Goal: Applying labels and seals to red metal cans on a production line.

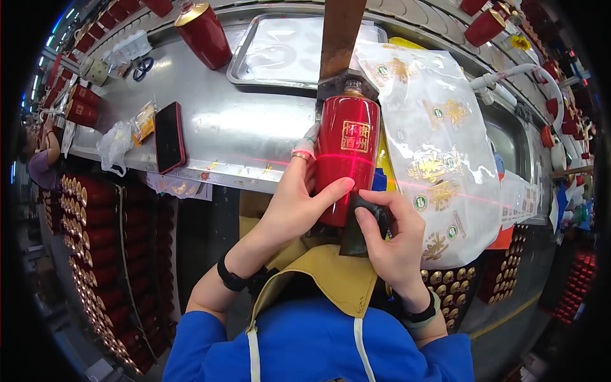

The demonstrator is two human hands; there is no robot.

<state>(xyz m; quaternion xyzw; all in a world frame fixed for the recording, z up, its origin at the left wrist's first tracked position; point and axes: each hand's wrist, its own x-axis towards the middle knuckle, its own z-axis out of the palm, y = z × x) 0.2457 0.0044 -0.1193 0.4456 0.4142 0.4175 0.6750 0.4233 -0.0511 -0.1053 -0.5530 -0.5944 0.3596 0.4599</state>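
A red bottle [347, 169] with a gold collar and gold characters lies in front of me, its neck against a dark metal bracket [349, 80]. My left hand [294, 202] wraps its left side, with the thumb across the lower body. White tape covers a fingertip of that hand, and a ring shows on it. My right hand [396, 237] pinches a black piece [366, 230] by the bottle's lower right end; its exact kind I cannot make out. A thin red light line crosses the bottle.
Left on the metal bench [223, 137] lie a phone [170, 137], a plastic bag [116, 146] and blue scissors [143, 69]. Another red bottle [203, 37] stands by a metal tray [280, 51]. A brown upright bar [342, 38] rises ahead. Printed sheets [439, 159] cover the right side.
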